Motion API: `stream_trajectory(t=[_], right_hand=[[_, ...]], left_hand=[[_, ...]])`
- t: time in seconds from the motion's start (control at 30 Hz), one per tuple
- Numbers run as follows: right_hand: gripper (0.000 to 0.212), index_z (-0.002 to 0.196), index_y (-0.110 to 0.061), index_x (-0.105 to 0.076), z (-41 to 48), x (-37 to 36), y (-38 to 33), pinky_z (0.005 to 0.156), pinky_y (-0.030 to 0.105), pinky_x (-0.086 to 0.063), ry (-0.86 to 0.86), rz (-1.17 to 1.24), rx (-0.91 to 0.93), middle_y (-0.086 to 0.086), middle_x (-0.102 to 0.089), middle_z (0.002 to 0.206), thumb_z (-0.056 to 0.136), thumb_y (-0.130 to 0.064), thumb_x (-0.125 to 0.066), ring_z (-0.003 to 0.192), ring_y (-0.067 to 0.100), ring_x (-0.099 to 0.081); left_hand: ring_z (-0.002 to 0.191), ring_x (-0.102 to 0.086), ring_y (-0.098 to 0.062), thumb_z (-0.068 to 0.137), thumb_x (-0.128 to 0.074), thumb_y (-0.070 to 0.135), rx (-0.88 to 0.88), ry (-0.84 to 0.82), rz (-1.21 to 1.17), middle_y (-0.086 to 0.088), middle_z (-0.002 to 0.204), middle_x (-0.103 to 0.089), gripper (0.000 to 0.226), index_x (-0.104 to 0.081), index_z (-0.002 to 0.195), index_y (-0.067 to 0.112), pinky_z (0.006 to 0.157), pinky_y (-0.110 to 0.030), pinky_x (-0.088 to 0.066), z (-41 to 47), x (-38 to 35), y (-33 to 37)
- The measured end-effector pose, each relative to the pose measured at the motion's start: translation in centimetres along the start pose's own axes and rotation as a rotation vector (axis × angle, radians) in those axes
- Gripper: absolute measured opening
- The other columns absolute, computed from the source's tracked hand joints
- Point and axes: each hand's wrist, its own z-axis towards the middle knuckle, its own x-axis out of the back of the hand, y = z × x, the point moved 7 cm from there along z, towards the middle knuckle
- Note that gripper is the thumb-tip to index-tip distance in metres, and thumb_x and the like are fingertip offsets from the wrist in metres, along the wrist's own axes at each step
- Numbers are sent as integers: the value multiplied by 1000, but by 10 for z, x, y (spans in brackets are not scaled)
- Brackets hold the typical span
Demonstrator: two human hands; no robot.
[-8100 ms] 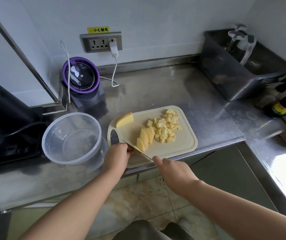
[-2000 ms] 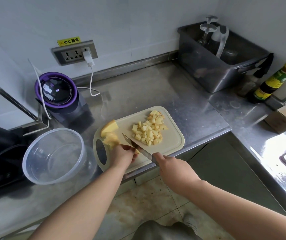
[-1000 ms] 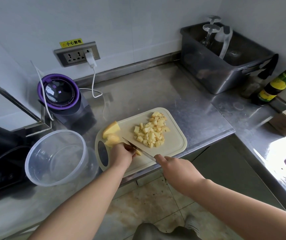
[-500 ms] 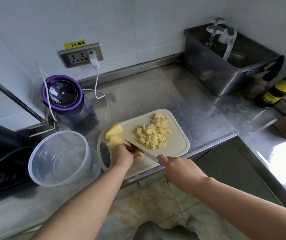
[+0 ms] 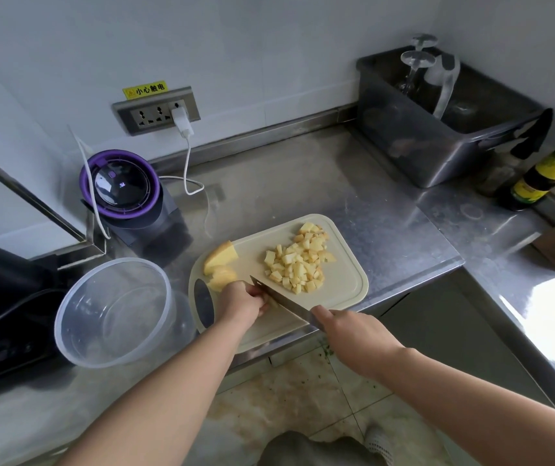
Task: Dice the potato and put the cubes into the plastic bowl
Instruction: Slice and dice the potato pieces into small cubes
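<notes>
Steel tabletop (image 5: pixel 303 183) carries a pale cutting board (image 5: pixel 346 280) whose near edge overhangs the front. On it, a heap of potato cubes (image 5: pixel 298 262) lies toward the far right, and two uncut potato chunks (image 5: pixel 220 264) sit at the far left corner, the nearer one partly hidden by the left hand (image 5: pixel 242 301). That hand's grip is curled down on a small potato piece, almost wholly covered by the fingers. The right hand (image 5: pixel 350 334) has its grip closed around the handle of a knife (image 5: pixel 282 299); the handle itself is hidden, and the blade slants right beside the left fingertips. A clear plastic bowl (image 5: pixel 114 311) stands left of the board, with no cubes visible inside.
</notes>
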Motion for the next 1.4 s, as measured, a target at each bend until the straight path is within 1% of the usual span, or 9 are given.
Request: stream_trajectory(t=[0.2, 0.47, 0.7, 0.77, 0.87, 0.93, 1.23, 1.33, 1.4], right_hand=[[62, 141, -21, -29, -6, 10, 1, 57, 33, -36, 68, -89, 28, 1, -53, 99, 86, 7, -37, 65, 24, -46], [73, 148, -25, -22, -13, 22, 11, 57, 35, -43, 121, -251, 111, 2, -51, 115, 87, 7, -44, 64, 26, -48], [63, 145, -22, -28, -18, 23, 17, 60, 38, -46, 171, -332, 143, 6, -44, 125, 90, 3, -45, 64, 28, -51], [61, 138, -21, -38, -19, 24, 18, 53, 36, -43, 217, -352, 179, 7, -48, 114, 84, 3, -55, 56, 27, -47], [66, 107, -20, -62, -20, 30, 17, 35, 27, -24, 306, -430, 221, 3, -51, 78, 47, 2, -81, 36, 19, -23], [66, 99, -20, -66, -22, 31, 19, 36, 24, -17, 313, -444, 219, 2, -49, 72, 39, 0, -84, 34, 18, -18], [63, 111, -18, -67, -45, 32, 51, 29, 26, -34, 326, -260, 251, 0, -58, 86, 53, 2, -83, 35, 21, -43], [50, 133, -24, -52, -42, 35, 61, 54, 33, -51, 274, -159, 98, -5, -61, 115, 86, -9, -62, 63, 25, -61], [34, 133, -23, -42, -36, 31, 60, 70, 38, -51, 196, -57, 14, 0, -63, 114, 100, -16, -40, 82, 28, -62]], left_hand=[[84, -66, -20, 85, -68, 3, -10, -32, 72, -6, 89, -66, 11, -60, 91, 10, 65, -23, -55, -1, 4, 1], [93, -66, -23, 89, -63, 17, -157, -66, 545, -5, 95, -69, 5, -63, 94, 15, 88, -38, -55, -14, 16, 4], [93, -62, -16, 96, -54, 14, -519, 194, 525, 5, 101, -64, 13, -64, 102, 19, 85, -37, -53, -28, 41, 62], [96, -62, -16, 95, -56, 17, -597, 59, 640, 3, 109, -66, 19, -67, 111, 18, 84, -32, -52, -24, 23, 74], [99, -62, -15, 94, -59, 27, -623, -245, 899, 5, 116, -65, 25, -67, 118, 24, 89, -35, -52, -20, -20, 68], [98, -61, -15, 94, -58, 30, -603, -287, 1002, 6, 115, -66, 23, -69, 114, 28, 88, -36, -52, -13, -35, 60], [98, -57, -11, 94, -56, 10, -586, -173, 941, 0, 124, -57, 29, -60, 122, 16, 85, -22, -47, 1, -31, 47], [88, -56, -11, 92, -62, 20, -531, -50, 884, 1, 110, -64, 16, -63, 108, 18, 76, -21, -45, -1, -16, 43], [85, -59, -14, 89, -65, 36, -486, 9, 895, 3, 100, -65, 19, -64, 98, 19, 70, -25, -46, -6, -12, 38]])
